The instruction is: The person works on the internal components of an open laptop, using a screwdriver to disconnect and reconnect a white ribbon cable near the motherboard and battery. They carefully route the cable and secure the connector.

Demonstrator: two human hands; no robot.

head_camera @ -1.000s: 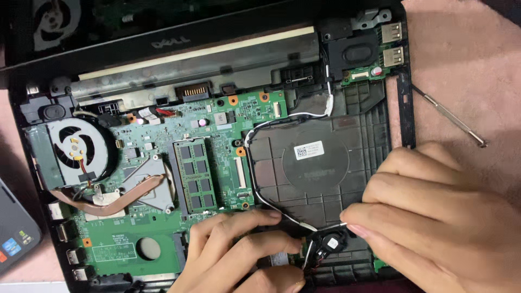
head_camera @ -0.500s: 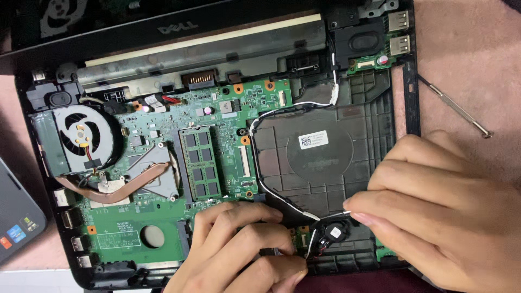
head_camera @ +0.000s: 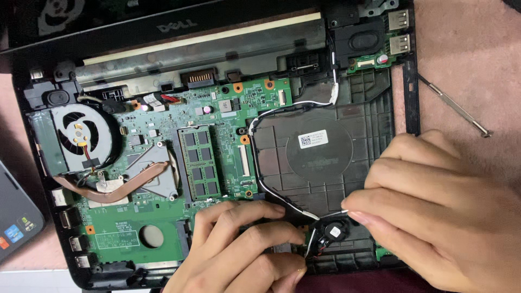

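An opened black laptop (head_camera: 401, 108) lies with its green motherboard (head_camera: 217, 108) bare. My left hand (head_camera: 239, 249) rests on the board's lower edge, thumb and forefinger pinched at the thin wires of a round black coin cell (head_camera: 328, 233). My right hand (head_camera: 434, 211) comes in from the right. Its fingertips sit at the cell's upper right edge, closed on the end of a white cable (head_camera: 271, 190) that loops around the black drive bay (head_camera: 320, 152). The right thumb is hidden.
A cooling fan (head_camera: 81, 135) and copper heat pipe (head_camera: 119, 187) sit at the left, memory sticks (head_camera: 198, 163) in the middle. A screwdriver (head_camera: 456, 106) lies on the pink surface to the right. Another device's corner (head_camera: 13, 217) shows at the left edge.
The view has drifted, so the laptop sits lower and to the right in the frame. Both hands stay at the coin cell, and the right fingertips have closed in on the cable's end.
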